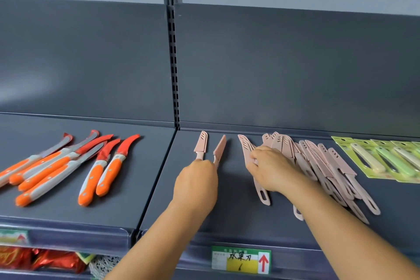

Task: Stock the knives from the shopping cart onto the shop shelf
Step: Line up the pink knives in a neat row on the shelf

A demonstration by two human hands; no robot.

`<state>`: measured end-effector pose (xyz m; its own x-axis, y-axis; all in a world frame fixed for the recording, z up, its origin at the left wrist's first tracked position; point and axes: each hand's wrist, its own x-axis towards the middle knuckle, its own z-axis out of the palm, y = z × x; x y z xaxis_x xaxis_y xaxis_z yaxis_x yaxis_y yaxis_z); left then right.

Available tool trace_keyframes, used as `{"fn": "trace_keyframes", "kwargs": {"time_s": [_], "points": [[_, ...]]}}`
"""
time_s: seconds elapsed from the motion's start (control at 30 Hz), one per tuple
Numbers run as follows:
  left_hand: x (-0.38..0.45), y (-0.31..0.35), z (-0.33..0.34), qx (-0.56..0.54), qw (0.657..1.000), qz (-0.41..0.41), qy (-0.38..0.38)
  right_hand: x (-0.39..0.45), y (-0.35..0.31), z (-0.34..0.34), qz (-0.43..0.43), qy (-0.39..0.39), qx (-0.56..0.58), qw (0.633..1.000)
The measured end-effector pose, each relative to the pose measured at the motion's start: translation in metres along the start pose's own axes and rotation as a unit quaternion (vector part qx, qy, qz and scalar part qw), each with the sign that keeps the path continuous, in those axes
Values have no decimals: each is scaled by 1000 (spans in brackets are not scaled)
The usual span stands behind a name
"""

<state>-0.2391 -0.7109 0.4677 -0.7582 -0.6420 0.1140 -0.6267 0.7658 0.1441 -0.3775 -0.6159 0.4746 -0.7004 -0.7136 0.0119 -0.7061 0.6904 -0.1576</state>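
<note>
On the dark grey shelf (227,218) lie pink sheathed knives. My left hand (196,183) covers the handles of two pink knives, one (201,143) flat and the other (220,149) tilted on its edge, with fingers closed over them. My right hand (270,169) grips a pink knife (246,150) at the left side of a heap of several pink knives (325,166), which fan out to the right. The shopping cart is out of view.
Several orange-handled knives (68,163) lie on the left shelf section. Green carded packs (386,159) sit at the far right. A slotted upright (173,63) divides the back panels. A price tag (241,259) hangs on the front rail; red packets (45,259) fill the lower shelf.
</note>
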Motion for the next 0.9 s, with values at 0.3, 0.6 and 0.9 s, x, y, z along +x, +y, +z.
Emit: {"fn": "trace_keyframes", "kwargs": {"time_s": [0.3,0.6,0.9], "points": [[20,-8,-4,-71,997,-28,29,0,-52,21,-119,-11,112,986],[30,-60,19,-97,986,135,-9,10,-70,39,-90,-26,76,993],[29,-60,28,-80,987,135,23,10,-71,39,-84,-39,60,994]]}}
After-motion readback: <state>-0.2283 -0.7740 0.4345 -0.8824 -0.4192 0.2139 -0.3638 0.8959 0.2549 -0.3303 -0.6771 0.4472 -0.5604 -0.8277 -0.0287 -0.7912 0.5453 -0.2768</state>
